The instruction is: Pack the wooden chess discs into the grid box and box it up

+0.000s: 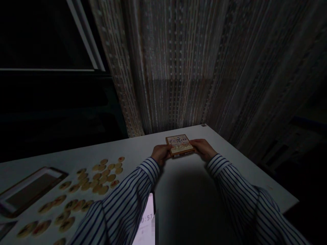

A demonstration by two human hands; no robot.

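A small flat box [180, 144] with dark characters on its pale lid is held between my two hands over the far part of the white table. My left hand [161, 153] grips its left side, thumb on the lid's edge. My right hand [203, 148] closes on the right side, its fingers partly hidden by the box. Several round wooden pieces [106, 172], some with red or dark markings, lie scattered on the table to the left.
A lit phone [146, 221] lies near my left forearm, partly covered by the sleeve. An open tray-like case [33, 190] rests at the far left. The white table [143, 144] meets a patterned curtain [176, 68] behind. A small dark item [203, 125] sits at the back corner.
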